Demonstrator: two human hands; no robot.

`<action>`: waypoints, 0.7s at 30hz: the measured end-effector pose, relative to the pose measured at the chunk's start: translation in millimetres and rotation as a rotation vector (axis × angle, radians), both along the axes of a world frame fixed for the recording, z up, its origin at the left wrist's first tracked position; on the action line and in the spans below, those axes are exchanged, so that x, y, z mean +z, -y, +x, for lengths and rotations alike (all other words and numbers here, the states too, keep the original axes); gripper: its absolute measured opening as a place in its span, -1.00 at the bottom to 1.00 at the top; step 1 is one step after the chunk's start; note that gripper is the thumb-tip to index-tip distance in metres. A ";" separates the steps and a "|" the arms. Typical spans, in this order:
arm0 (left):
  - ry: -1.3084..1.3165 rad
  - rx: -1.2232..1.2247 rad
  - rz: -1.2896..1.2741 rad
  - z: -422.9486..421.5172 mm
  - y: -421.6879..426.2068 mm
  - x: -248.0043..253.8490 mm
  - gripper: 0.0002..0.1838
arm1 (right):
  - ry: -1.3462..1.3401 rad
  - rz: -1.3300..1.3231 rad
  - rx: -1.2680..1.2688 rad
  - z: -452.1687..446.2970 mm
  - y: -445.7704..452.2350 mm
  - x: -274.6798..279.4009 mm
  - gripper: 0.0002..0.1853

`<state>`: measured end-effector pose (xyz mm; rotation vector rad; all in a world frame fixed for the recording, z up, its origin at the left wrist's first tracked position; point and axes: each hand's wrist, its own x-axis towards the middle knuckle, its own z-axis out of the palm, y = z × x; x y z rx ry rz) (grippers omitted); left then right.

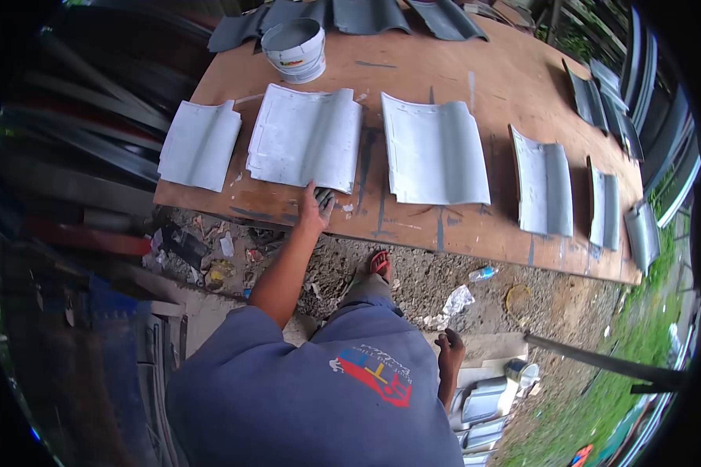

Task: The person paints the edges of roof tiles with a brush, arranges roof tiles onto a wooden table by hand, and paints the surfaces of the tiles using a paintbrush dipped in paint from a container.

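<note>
Pale, freshly coated roof tiles lie in a row along the near side of a wooden table. At the front edge of one wide white roof tile (302, 136) is my left hand (317, 207), its thumb against the edge and its grey-stained fingers curled at the underside. To its left lies a smaller white roof tile (199, 145); to its right, another broad roof tile (435, 149). My right hand (450, 351) hangs low beside my body, away from the table, with its stained fingers curled. Whatever its palm may contain is hidden.
A white bucket of grey paint (294, 62) stands on the wooden table (366, 70) behind the tiles. Dark grey roof tiles (370, 15) line the far edge. A metal bar (600, 359) juts in at right, near a small can (522, 371). Litter covers the gravel.
</note>
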<state>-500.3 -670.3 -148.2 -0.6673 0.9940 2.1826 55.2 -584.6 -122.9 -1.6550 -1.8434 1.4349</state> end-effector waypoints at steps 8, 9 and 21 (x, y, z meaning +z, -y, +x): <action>0.026 0.491 0.147 -16.7 -56.1 12.3 -0.55 | 0.108 0.117 0.538 -161.2 -220.1 101.3 -0.55; 0.034 0.494 0.145 -19.8 -57.3 7.3 -0.55 | 0.133 0.153 0.533 -174.4 -241.1 107.9 -0.55; -0.061 0.168 -0.328 35.4 -19.2 30.0 -0.23 | 0.194 0.494 0.477 -256.1 -332.4 56.9 -0.24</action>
